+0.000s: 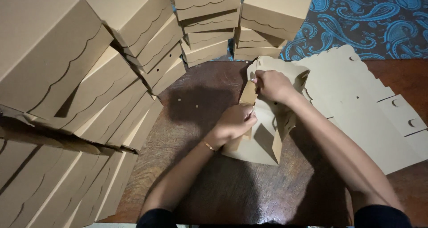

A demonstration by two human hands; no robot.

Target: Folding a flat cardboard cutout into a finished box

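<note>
Gripping a half-folded box [267, 130], left hand [234, 123] and right hand [272, 85] sit beside stacked boxes [89, 76].

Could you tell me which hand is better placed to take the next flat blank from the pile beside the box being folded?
The right hand, probably: the pile of flat tan cardboard blanks lies directly on its side. The left hand pinches the half-folded tan cardboard box farther from it.

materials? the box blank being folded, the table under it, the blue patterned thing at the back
Box blank, held by the left hand and right hand: looks like thin kraft cardboard, matte tan, holding sharp creases. Table: likely wood, dark brown with visible grain and a slight sheen. Blue patterned sheet: probably woven or printed cloth, paisley, no gloss; can't tell the fibre.
</note>
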